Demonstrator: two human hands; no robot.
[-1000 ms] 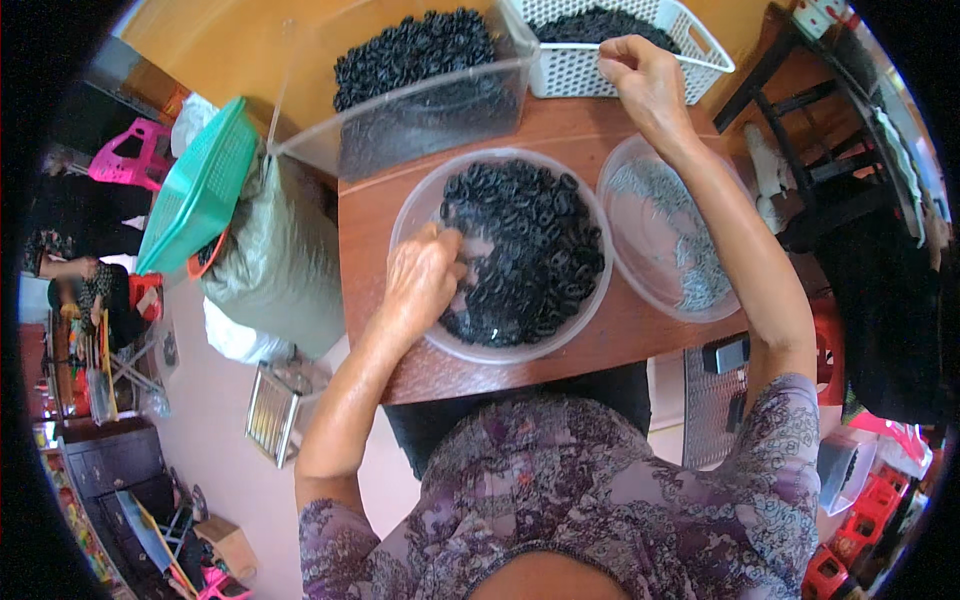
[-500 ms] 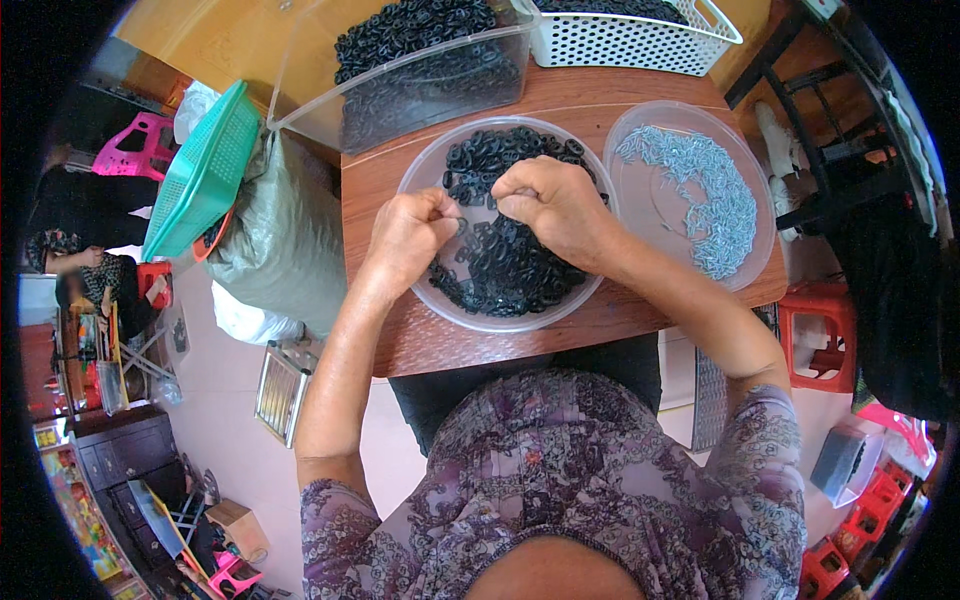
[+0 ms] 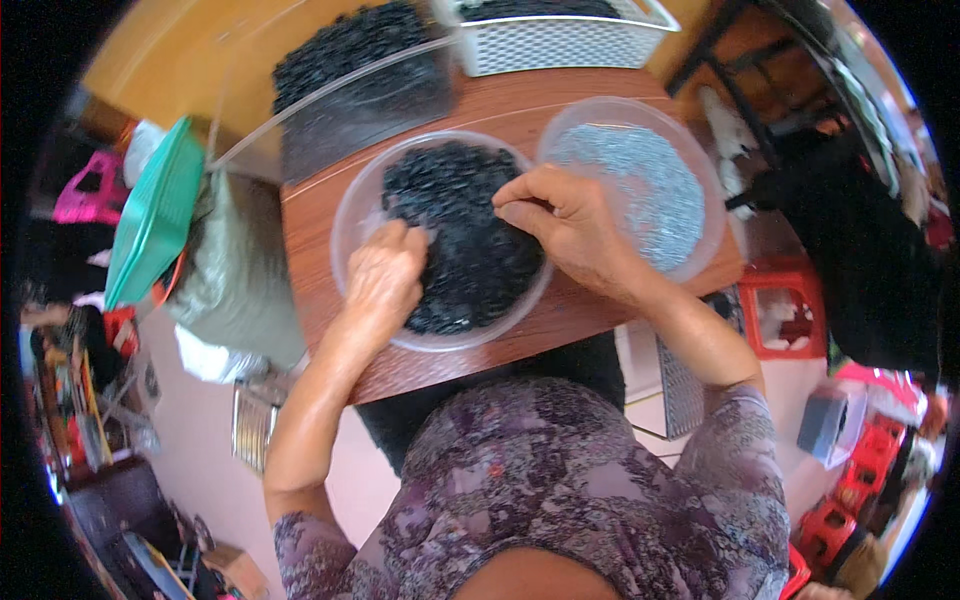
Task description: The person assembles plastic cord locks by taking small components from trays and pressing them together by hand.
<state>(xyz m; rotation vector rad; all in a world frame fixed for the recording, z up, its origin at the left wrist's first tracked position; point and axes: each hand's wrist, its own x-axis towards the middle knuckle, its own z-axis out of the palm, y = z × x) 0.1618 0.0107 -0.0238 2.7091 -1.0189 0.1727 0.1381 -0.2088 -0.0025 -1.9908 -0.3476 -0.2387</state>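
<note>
A round clear tub (image 3: 342,275) full of small black ring-like parts (image 3: 470,270) sits on the table. Over its left side is my left hand (image 3: 385,270), fingers curled closed; whatever they grip is hidden. My right hand (image 3: 575,225) hovers above the tub's right rim, thumb and forefinger pinched together, and anything between them is too small to make out. Behind that hand, to the right, a second round clear tub (image 3: 712,235) holds many thin silver-blue pin-like pieces (image 3: 660,190). Motion blurs the small parts.
At the table's (image 3: 500,105) back stand a clear bin (image 3: 365,125) heaped with black parts and a white perforated basket (image 3: 560,48). A green basket (image 3: 155,215) rests by a large sack (image 3: 240,265) on the left. Right of the table is a red stool (image 3: 785,310).
The whole view has shifted and turned slightly. My right hand has moved rightward from over the black parts to that tub's rim. My left hand has shifted slightly inward over the tub.
</note>
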